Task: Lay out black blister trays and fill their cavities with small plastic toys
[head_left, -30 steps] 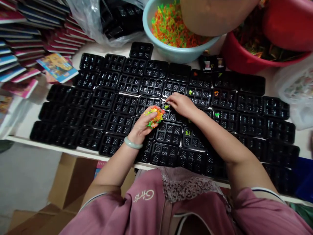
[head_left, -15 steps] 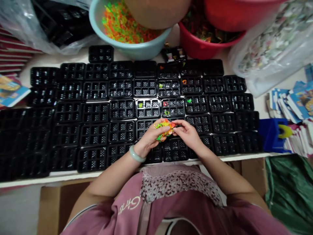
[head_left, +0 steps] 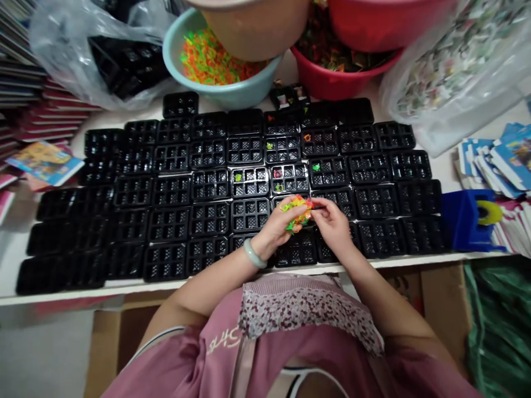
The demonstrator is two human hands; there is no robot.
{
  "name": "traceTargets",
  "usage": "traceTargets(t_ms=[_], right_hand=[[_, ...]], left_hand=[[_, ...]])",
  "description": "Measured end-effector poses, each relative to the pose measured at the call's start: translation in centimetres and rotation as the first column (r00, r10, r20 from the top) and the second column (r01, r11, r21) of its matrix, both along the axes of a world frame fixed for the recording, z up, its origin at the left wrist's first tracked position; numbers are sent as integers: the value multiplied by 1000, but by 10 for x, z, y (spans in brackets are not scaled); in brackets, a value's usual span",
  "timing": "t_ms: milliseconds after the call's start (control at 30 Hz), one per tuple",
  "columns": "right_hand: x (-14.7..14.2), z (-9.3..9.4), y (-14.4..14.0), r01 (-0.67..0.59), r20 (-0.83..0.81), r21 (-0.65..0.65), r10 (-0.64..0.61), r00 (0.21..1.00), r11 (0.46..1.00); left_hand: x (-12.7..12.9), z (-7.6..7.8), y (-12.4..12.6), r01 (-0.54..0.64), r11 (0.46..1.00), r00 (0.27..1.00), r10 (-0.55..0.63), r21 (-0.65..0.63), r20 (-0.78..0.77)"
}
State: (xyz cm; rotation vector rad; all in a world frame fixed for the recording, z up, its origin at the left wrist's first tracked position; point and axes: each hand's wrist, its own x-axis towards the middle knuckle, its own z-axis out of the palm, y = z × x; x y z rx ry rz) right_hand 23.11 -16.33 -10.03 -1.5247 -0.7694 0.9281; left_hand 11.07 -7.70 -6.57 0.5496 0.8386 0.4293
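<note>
**Head view: both hands meet over a fistful of neon plastic pieces**

Head camera looks down on a white table [head_left: 62, 290] covered edge to edge with black compartment trays [head_left: 166, 190], each split into small cells. The left hand [head_left: 277, 228], with a pale green bangle [head_left: 254, 254] on its wrist, is curled shut around a clump of orange, yellow and green plastic pieces [head_left: 295, 211], which bulge out above the fingers. The clump sits over the near middle trays, just in front of the person's chest. The right hand [head_left: 334, 222] is touching the clump from the right, its fingertips pinched together at the edge of the pieces; whether it has one piece between them is too small to tell.

A few trays beyond the hands each hold single pieces: a green one [head_left: 238, 177], a red one [head_left: 277, 173], another green [head_left: 316, 167] and an orange one [head_left: 307, 137].

At the far edge stands a light blue basin [head_left: 232, 91] heaped with the same neon pieces, with a red basin [head_left: 327, 83] just beside it. A clear bag of black trays [head_left: 112, 61] lies at far left, another clear bag [head_left: 448, 83] at far right. A blue tape dispenser [head_left: 468, 221] sits on the right end of the table.
</note>
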Motion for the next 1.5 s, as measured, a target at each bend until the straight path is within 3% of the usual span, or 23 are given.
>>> traceTargets(t_ms=[100, 167, 433, 600, 867, 1000, 1100, 1167, 1300, 1500], right_hand=[[-7, -4, 11, 23, -239, 4, -21, 971, 1000], [-6, -7, 17, 39, -316, 12, -33, 948, 999], [16, -8, 18, 99, -453, -26, -100, 886, 995], [23, -9, 15, 83, -415, -59, -100, 904, 995], [48, -12, 19, 112, -283, -31, -116, 952, 993], [65, -10, 22, 85, 8, -46, -84, 996, 995], [72, -5, 18, 32, 353, -69, -6, 935, 997], [73, -2, 12, -14, 474, -102, 61, 879, 995], [70, -1, 4, -86, 520, -140, 147, 842, 986], [67, 4, 26, -101, 620, -189, 199, 759, 977]], left_hand=[[-3, 1, 8, -21, 999, 1000, 20, 31, 9], [0, 1, 13, 3, 999, 1000, -3, 44, 2], [21, -5, 17, 45, 998, 999, -46, 46, 20], [28, -12, 15, 108, 992, 994, -108, 70, -5], [40, -12, 24, 111, 991, 993, -114, 70, 41], [36, -10, 34, 93, 991, 994, -97, 95, 41], [20, -5, 43, 83, 989, 995, -89, 121, 41], [5, -2, 49, 76, 988, 996, -81, 136, 35], [-22, 0, 55, 31, 991, 999, -33, 133, 12], [-39, -3, 52, 1, 993, 1000, -2, 116, 8]])
